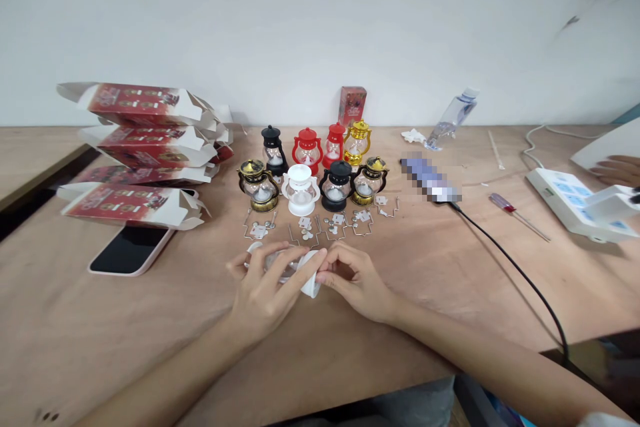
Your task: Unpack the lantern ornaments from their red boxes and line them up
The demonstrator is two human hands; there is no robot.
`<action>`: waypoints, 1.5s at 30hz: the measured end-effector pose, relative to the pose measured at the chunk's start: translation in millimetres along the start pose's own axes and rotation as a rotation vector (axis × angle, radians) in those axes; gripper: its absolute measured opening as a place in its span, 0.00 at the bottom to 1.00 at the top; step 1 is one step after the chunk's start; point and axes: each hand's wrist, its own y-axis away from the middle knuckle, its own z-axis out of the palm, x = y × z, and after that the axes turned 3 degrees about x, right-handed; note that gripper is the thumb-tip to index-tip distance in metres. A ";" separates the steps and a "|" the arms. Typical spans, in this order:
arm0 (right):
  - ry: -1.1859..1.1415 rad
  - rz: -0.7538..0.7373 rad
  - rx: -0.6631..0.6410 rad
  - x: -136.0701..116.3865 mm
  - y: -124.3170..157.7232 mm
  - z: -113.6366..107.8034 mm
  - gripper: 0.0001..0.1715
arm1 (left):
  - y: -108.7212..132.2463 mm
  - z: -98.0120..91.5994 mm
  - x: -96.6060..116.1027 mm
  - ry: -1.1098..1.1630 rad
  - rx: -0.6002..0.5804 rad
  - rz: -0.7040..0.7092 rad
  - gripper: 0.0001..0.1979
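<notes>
A white miniature lantern point(311, 283) lies on its side in my left hand point(267, 283), low over the front of the wooden table. The fingers of that hand wrap over its clear globe. At the lantern's white base end, the thumb and fingertips of my right hand point(357, 280) are pinched together and touch it; whether a small part sits between them is hidden. Just beyond my hands lie bent wire handles point(336, 237) with small metal discs and white pieces. Behind those stand several small lanterns, among them a white one point(301, 192) and a black one point(336, 187).
Flattened red boxes point(130, 203) are stacked at left, over a phone point(127, 250). A small red box point(353, 105) stands by the wall. To the right are a cabled phone point(430, 179), a bottle point(453, 119), a screwdriver point(517, 215), a power strip point(575, 203) and another person's hand point(620, 170).
</notes>
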 end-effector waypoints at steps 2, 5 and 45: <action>0.001 -0.013 -0.007 -0.8 -0.5 -0.7 0.13 | 1.1 0.1 -0.2 0.003 -0.004 -0.009 0.17; 0.024 -0.030 -0.019 -2.5 -1.4 -1.7 0.13 | 1.2 -0.4 -0.8 -0.010 -0.022 -0.004 0.18; 0.113 0.016 0.057 -4.1 0.5 2.7 0.07 | -4.6 -1.2 0.6 -0.063 -0.037 -0.044 0.17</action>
